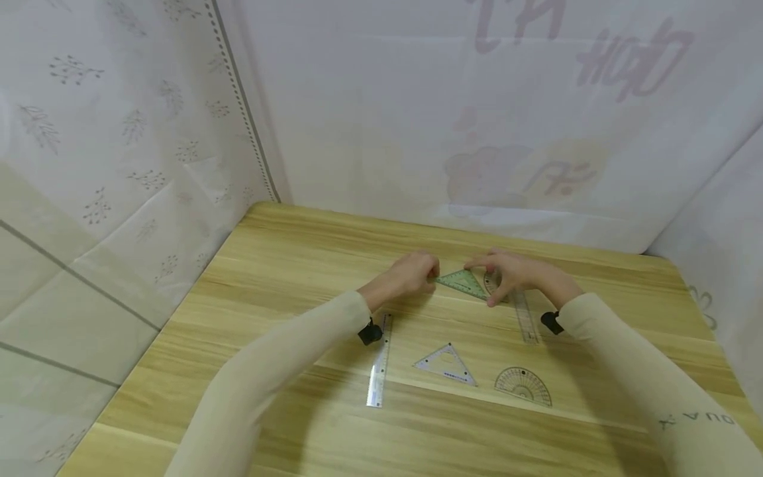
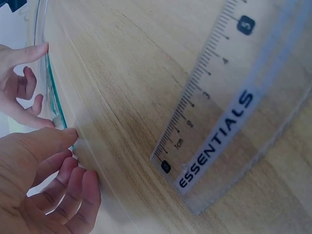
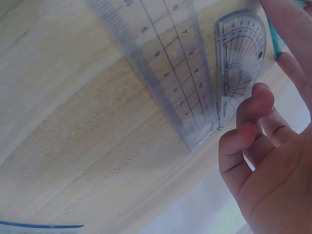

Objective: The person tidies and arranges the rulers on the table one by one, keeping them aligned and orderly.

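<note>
A green triangular set square (image 1: 461,281) lies near the back of the wooden table, its edge also showing in the left wrist view (image 2: 58,100). With thumb and fingertips, my left hand (image 1: 411,273) pinches its left corner. My right hand (image 1: 524,273) spans its right part, thumb on the near edge and index finger at the far corner. Under the right hand's palm sits a clear protractor (image 3: 241,53), partly hidden in the head view. Beside it lies a clear ruler (image 3: 178,68), its upper end covered by the right hand in the head view.
Closer to the front lie a second clear ruler (image 1: 379,371) by the left wrist, a clear set square (image 1: 456,373) and another protractor (image 1: 524,384). The left wrist view shows "ESSENTIALS" on that ruler. White printed cloth (image 1: 369,119) hangs behind the table (image 1: 334,437).
</note>
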The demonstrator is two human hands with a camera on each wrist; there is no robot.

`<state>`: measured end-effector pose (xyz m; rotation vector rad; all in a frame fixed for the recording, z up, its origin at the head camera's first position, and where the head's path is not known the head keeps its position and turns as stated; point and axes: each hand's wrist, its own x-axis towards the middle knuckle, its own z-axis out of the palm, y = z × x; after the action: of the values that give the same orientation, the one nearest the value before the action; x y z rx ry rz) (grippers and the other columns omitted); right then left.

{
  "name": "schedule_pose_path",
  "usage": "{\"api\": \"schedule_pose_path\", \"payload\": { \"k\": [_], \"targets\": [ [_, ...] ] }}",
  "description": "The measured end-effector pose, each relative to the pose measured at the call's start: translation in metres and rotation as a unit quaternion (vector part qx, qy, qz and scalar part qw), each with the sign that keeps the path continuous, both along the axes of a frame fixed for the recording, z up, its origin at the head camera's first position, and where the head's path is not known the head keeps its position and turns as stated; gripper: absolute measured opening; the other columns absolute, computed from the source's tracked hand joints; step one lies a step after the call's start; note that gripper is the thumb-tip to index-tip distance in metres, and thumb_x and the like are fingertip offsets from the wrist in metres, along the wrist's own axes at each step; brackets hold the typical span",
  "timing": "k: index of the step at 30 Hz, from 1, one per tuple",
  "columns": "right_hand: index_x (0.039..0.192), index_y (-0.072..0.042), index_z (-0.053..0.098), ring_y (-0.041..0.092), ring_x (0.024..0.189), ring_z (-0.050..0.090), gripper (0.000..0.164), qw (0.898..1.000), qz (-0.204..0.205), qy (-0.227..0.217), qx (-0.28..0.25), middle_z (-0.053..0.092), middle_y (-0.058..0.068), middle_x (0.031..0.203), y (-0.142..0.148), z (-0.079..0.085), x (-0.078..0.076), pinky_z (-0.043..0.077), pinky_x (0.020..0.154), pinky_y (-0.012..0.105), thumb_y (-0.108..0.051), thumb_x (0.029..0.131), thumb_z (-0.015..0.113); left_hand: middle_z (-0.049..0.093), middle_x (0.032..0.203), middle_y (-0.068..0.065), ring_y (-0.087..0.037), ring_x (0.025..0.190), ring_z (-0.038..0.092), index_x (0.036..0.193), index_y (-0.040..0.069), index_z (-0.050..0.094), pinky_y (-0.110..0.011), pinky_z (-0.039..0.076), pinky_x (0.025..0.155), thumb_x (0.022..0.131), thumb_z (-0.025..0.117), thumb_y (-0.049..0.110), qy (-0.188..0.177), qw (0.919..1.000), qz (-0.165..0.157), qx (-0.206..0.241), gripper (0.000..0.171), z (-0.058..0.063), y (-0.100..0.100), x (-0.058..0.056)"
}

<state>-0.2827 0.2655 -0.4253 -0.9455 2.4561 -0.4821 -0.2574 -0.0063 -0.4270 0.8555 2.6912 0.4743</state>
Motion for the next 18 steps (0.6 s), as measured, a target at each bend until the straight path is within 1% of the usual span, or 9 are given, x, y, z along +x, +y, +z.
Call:
{"api": "schedule_pose_path", "payload": {
  "k": [3,9,13,18],
  "targets": [
    [0.150,-0.013,0.050,0.027,0.094,0.049,0.090,1.000,-0.001,-0.004,-0.003,0.049,0.014,0.113,-0.0007,0.0000,-0.0014,0.047,0.078,0.047,-0.032,0.074,0.094,0.064,0.112,-0.004,-0.017,0.102,0.058,0.118,0.004,0.068,-0.028,0.049,0.087,0.095,0.075,0.015,-0.004,1.0000,0.005,0.001,0.027,0.0003,-0.0006,0.0005],
    [0.147,-0.016,0.051,0.030,0.103,0.051,0.084,1.000,-0.002,-0.003,0.004,0.050,0.015,0.119,-0.0028,0.0026,0.0005,0.048,0.084,0.052,-0.029,0.075,0.094,0.065,0.113,-0.005,-0.019,0.104,0.060,0.118,0.003,0.067,-0.030,0.050,0.087,0.096,0.074,0.015,-0.018,0.9997,0.013,0.004,0.026,0.0002,0.0014,0.0002],
    [0.144,-0.016,0.052,0.031,0.105,0.052,0.081,1.000,-0.003,-0.007,0.007,0.049,0.017,0.121,-0.0052,0.0047,0.0033,0.048,0.083,0.052,-0.025,0.075,0.094,0.067,0.111,-0.006,-0.020,0.103,0.063,0.114,0.002,0.071,-0.028,0.051,0.086,0.095,0.073,0.010,-0.025,0.9996,0.006,0.014,0.020,-0.0024,0.0040,-0.0011],
    [0.144,-0.016,0.052,0.031,0.107,0.051,0.079,1.000,-0.001,-0.004,0.009,0.048,0.017,0.123,-0.0047,0.0037,0.0055,0.048,0.084,0.050,-0.023,0.077,0.093,0.069,0.114,-0.007,-0.023,0.108,0.064,0.112,0.002,0.074,-0.028,0.052,0.088,0.096,0.071,0.006,-0.039,0.9991,0.000,0.018,0.017,-0.0040,0.0082,-0.0003]
  ]
}}
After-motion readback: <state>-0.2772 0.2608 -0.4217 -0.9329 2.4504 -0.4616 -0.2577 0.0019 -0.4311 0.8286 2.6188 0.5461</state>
